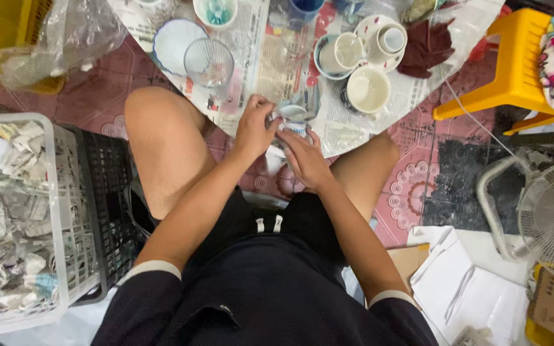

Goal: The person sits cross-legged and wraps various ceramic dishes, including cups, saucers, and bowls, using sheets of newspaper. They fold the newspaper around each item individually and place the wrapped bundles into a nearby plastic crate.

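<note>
Both my hands meet over the near edge of a newspaper sheet spread on the floor between my knees. My left hand and my right hand together grip a small white cup with a blue pattern and a piece of newspaper around it. How far the paper covers the cup is hidden by my fingers. A clear drinking glass stands just beyond my left hand. A cream mug stands beyond my right hand.
More cups, a white bowl and stacked saucers sit on the newspaper. A white basket of paper-wrapped bundles stands at my left beside a black crate. A yellow stool, a white fan and white paper sheets are at my right.
</note>
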